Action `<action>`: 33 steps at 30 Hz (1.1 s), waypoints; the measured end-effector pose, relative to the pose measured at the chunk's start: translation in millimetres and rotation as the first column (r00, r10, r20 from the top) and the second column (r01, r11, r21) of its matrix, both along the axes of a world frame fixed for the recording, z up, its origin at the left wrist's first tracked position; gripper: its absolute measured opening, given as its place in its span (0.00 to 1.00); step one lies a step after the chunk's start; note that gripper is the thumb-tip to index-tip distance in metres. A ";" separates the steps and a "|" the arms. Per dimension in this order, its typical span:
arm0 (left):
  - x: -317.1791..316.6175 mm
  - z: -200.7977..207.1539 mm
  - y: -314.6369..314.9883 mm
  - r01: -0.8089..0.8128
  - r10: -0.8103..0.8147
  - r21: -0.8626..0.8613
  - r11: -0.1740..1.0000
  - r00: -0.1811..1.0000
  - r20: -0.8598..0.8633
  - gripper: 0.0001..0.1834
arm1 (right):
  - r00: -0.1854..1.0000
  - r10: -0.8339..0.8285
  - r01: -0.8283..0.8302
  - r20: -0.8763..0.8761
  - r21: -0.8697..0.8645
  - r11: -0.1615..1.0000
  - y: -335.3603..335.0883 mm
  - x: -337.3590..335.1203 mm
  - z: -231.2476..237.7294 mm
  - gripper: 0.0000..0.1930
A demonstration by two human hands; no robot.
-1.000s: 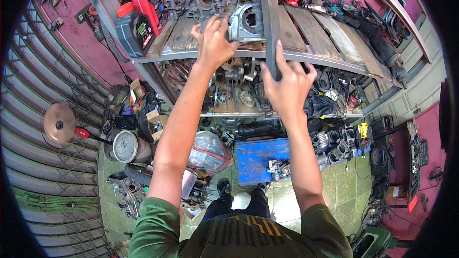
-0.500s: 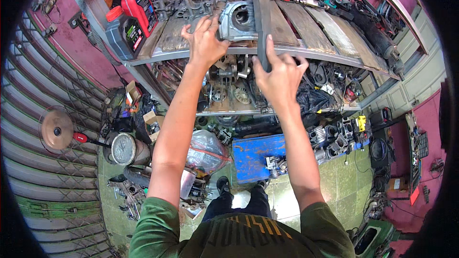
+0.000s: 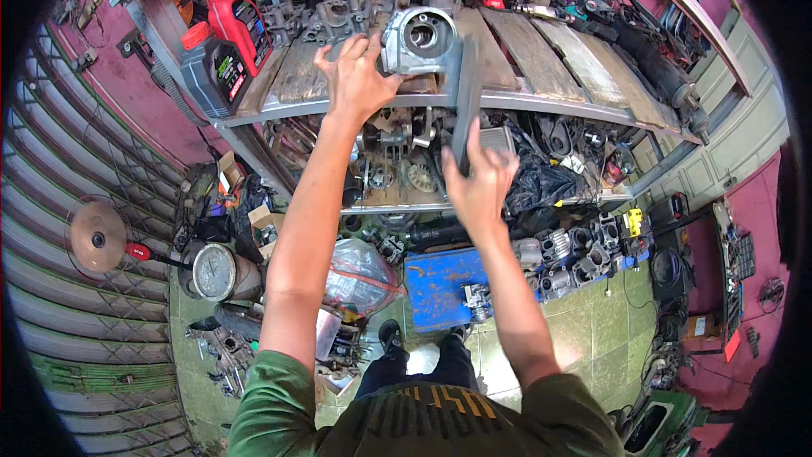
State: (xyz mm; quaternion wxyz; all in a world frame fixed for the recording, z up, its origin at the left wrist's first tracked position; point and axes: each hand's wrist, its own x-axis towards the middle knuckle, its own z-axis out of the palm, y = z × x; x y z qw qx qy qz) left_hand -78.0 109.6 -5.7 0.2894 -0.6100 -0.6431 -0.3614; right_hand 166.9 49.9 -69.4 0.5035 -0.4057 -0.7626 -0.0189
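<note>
A silvery metal engine casing (image 3: 434, 57) with a round opening stands tilted up on the wooden planks near the shelf's front edge. My left hand (image 3: 359, 78) grips its left side, thumb at the lower edge and fingers behind. My right hand (image 3: 480, 182) is closed round the lower end of a long, dark grey brush (image 3: 467, 106), smeared by motion. The brush points upward and lies along the casing's right side. Its bristles are too blurred to make out, and I cannot tell whether they touch the metal.
Two oil bottles, one red (image 3: 239, 24) and one grey (image 3: 211, 72), stand at the shelf's left. Greasy engine parts (image 3: 338, 13) crowd the back. The shelf's metal front rail (image 3: 541, 100) runs below the casing. A blue board (image 3: 440, 283) holding metal parts lies on the floor.
The brush and my right hand have moved down toward me, from the casing's upper right to lower along its side. My left hand keeps its hold; the casing's opening shows more fully.
</note>
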 end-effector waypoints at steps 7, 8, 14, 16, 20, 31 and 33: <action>-4.5 -8.4 -4.6 0.015 -0.015 0.057 0.998 1.000 -0.006 0.41 | 0.997 -0.007 0.006 -0.071 -0.004 1.000 16.0 5.2 39.9 0.32; 0.6 -7.8 -1.5 0.026 -0.025 0.051 0.998 0.999 -0.020 0.41 | 0.996 -0.004 0.004 -0.094 0.002 1.000 30.9 3.8 46.7 0.32; -1.6 -2.0 0.2 -0.002 0.002 0.021 1.000 1.000 0.016 0.40 | 0.999 0.036 -0.039 -0.035 -0.098 0.994 13.6 15.4 3.2 0.35; 0.7 -2.5 -1.6 -0.012 0.012 -0.021 1.000 1.000 0.017 0.40 | 0.998 0.051 -0.054 -0.040 -0.093 0.994 2.3 27.9 -11.3 0.35; 1.8 -2.7 1.0 0.000 0.000 -0.016 1.000 1.000 0.027 0.40 | 0.998 0.048 -0.049 -0.037 -0.031 0.998 -2.2 19.8 3.1 0.35; 1.3 -27.4 -5.0 0.053 -0.055 0.126 0.991 0.998 0.007 0.45 | 0.991 0.105 -0.109 -0.086 -0.042 0.993 -20.2 5.1 -15.6 0.34; 4.3 -30.2 -5.8 0.066 -0.068 0.129 0.989 0.998 0.011 0.45 | 0.997 0.067 -0.068 -0.024 -0.053 0.996 -16.6 1.3 -16.4 0.34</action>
